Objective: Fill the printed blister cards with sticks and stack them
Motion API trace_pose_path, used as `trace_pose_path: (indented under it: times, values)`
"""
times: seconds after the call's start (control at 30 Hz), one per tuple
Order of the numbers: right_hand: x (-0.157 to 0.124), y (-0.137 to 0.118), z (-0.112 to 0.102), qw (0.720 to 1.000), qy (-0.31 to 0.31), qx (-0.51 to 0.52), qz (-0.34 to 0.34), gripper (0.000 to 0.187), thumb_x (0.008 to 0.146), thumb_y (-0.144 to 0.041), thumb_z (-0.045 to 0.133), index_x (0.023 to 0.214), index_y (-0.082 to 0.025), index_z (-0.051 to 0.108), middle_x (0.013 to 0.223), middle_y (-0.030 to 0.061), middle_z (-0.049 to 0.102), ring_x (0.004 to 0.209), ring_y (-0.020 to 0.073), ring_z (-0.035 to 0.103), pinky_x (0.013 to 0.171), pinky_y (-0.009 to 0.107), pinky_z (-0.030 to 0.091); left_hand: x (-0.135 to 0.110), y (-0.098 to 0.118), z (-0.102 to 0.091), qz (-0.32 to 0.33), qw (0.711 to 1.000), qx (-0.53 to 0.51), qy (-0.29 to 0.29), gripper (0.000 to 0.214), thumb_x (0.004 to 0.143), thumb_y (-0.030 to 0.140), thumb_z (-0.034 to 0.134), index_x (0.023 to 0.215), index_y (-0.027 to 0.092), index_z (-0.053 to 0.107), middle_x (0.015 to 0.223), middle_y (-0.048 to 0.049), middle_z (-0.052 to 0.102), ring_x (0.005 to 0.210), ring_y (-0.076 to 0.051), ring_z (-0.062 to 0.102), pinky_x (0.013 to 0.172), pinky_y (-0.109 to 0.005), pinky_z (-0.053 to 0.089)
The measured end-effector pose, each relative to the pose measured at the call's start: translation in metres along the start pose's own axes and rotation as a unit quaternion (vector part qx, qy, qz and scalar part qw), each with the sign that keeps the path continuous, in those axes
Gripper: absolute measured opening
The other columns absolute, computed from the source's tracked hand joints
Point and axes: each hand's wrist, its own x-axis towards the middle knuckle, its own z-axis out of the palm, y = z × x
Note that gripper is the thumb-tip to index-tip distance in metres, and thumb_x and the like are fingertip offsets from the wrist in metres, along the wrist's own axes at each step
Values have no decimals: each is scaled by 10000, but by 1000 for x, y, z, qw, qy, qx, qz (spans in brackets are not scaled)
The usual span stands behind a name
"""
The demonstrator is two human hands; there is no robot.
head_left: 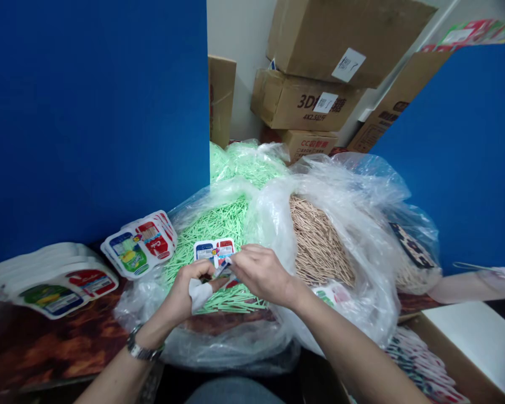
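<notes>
My left hand point(191, 292), with white tape on the thumb and a watch on the wrist, is closed on a small printed card packet point(214, 251). My right hand point(263, 274) pinches the same packet from the right side. Both hands hover over a clear plastic bag of green sticks point(212, 224). Right beside them lies another clear bag, holding tan wooden sticks point(315, 241).
Two stacks of printed card packets point(141, 242) point(54, 278) lie on the dark table at left. Blue partition walls stand left and right. Cardboard boxes point(315, 101) are piled behind. A box with more printed packets point(421, 367) sits at lower right.
</notes>
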Motion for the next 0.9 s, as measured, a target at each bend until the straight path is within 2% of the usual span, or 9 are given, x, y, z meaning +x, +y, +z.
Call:
trace_pose_path:
  times: [0.07,0.1,0.2,0.33,0.43,0.53,0.63,0.77,0.9]
  values:
    - [-4,-1,4,994,20,101,39,159,952,-231,418,1012,-195,561,857,40,646,829,153,587,772,295,466,-1,-2,-1,-13,1000,19,11,258,701,293,716,570,174,528,597,41,471,565,-121,418,537,-225,323]
    - [-8,-2,8,983,48,158,79,196,951,-238,421,1113,-204,525,982,63,643,936,165,589,790,299,478,-2,-3,-2,-25,999,19,10,264,704,298,711,577,178,512,602,42,465,569,-121,417,538,-224,322]
    - [-29,1,25,928,127,274,217,273,968,-275,380,1232,-225,425,1146,90,587,1059,178,571,830,320,499,-7,-5,-7,-46,999,-2,23,281,728,316,690,591,182,484,615,39,465,583,-126,430,550,-229,330]
    - [-67,6,54,925,47,249,283,358,925,-305,475,1266,-220,405,1031,67,612,824,161,615,764,333,523,-15,-10,-9,-45,999,-3,25,275,739,309,695,594,174,505,628,35,477,597,-126,440,564,-237,332]
    - [-86,9,64,920,47,222,320,377,939,-293,430,1302,-216,360,1065,77,599,810,155,615,730,321,529,-16,-11,-7,-51,997,-42,35,250,738,283,696,596,174,522,626,35,509,589,-122,455,571,-238,346]
    - [-93,10,69,952,-37,145,266,212,938,-257,421,1111,-198,527,981,68,613,864,177,606,778,327,509,-14,-9,-3,-43,993,-97,50,232,728,251,697,595,178,521,645,27,552,611,-131,497,595,-244,380]
    - [-97,8,78,971,-164,27,169,236,890,-272,519,1097,-169,567,1010,96,606,937,224,575,822,360,490,-14,-9,-1,-21,992,-110,55,229,729,237,706,598,180,527,644,25,559,621,-135,502,600,-250,384]
    - [-100,1,91,945,-255,-115,168,468,810,-398,647,1194,-162,523,1042,108,587,968,269,551,784,383,490,-16,-13,2,-4,994,-103,46,198,747,226,706,622,177,560,651,23,550,638,-138,492,624,-259,382]
    - [-96,-4,92,922,-296,-159,193,345,792,-428,671,1020,-190,571,1011,75,577,975,256,550,775,354,479,-18,-14,3,-14,993,-111,38,203,756,215,698,624,177,549,658,24,560,658,-137,501,656,-262,388]
